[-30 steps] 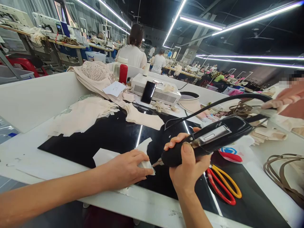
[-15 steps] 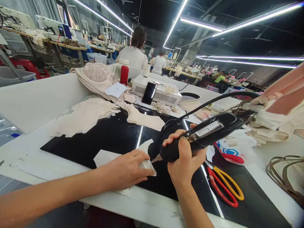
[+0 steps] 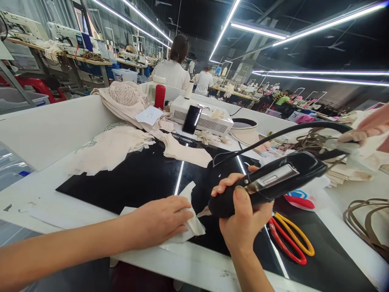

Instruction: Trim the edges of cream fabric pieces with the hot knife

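My right hand (image 3: 244,209) is wrapped around a black corded hand tool (image 3: 285,180), its thumb lying along the grip below a silver metal panel. The tool's narrow pointed tip (image 3: 204,212) comes down at the edge of a white cloth piece (image 3: 197,228). My left hand (image 3: 162,221) presses on this cloth with its fingers together and bent, covering part of it. Under the cloth lies a glossy black board (image 3: 121,192). Close to my right wrist rest scissors (image 3: 293,237) with red and yellow handles.
Another person's hand (image 3: 369,129) reaches in from the right by the tool's cable (image 3: 285,129). Beige fabric pieces (image 3: 115,142), a phone (image 3: 192,119), a white vented box (image 3: 209,117) and a red bottle (image 3: 159,95) stand or lie farther back. Coiled brown straps (image 3: 361,221) lie right.
My right hand and the tool have moved slightly right and down. The cloth's near edge has shifted right beside my left fingers. The other person's hand has moved right along the cable.
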### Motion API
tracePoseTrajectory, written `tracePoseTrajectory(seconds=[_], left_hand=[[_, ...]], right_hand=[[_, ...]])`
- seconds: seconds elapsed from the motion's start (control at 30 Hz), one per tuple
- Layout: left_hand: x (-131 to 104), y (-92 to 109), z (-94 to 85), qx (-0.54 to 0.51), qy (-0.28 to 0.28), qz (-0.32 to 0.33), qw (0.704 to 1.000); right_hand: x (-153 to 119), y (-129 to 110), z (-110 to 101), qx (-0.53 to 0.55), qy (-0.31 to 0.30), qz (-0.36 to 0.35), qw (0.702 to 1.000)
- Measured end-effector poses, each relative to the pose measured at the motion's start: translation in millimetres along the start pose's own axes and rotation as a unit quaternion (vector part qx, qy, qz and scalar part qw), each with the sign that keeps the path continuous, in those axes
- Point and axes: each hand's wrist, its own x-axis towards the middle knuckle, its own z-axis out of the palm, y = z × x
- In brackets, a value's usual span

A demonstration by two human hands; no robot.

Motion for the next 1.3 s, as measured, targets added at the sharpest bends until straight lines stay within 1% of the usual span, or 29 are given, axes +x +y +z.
tracePoseTrajectory(seconds=[0.07,0.13,0.2,0.27,0.37,0.43,0.53,0.63,0.77,0.87,1.03,1.2,1.3], left_hand=[[6,-13,-0.3,0.007,0.022,0.028,0.999],[12,-26,-0.2,-0.006,0.023,0.055,0.998],[18,-37,0.0,-0.026,0.006,0.076,0.997],[21,-44,0.1,-0.039,-0.026,0.085,0.995],[19,-51,0.4,-0.045,-0.064,0.081,0.994],[17,-54,0.2,-0.052,-0.068,0.074,0.994],[14,-55,-2.1,-0.059,-0.064,0.074,0.993],[14,-54,-6.6,-0.045,-0.078,0.077,0.993],[14,-49,-11.5,0.002,-0.101,0.073,0.992],[13,-46,-12.1,0.043,-0.107,0.086,0.990],[10,-42,-9.2,0.076,-0.076,0.103,0.989],[9,-41,-7.3,0.083,-0.070,0.100,0.989],[9,-40,-7.4,0.078,-0.056,0.100,0.990]], right_hand=[[-1,0,-1,0.000,0.001,0.001,1.000],[-1,-1,-1,-0.003,0.004,0.002,1.000],[-1,-1,-1,-0.006,0.006,0.001,1.000],[-1,-1,-1,-0.008,0.004,-0.003,1.000],[-2,-1,-1,-0.011,0.001,-0.004,1.000],[-3,-1,-1,-0.010,-0.001,-0.003,1.000],[-3,-1,-1,-0.011,-0.002,-0.002,1.000],[-3,-2,-1,-0.016,-0.003,-0.002,1.000],[-3,-2,-1,-0.027,-0.004,-0.007,1.000],[-3,-1,-1,-0.026,-0.002,-0.003,1.000],[-3,-2,0,-0.031,0.003,0.001,1.000],[-4,-2,0,-0.021,0.003,0.005,1.000],[-2,-1,1,-0.018,0.008,0.003,1.000]])
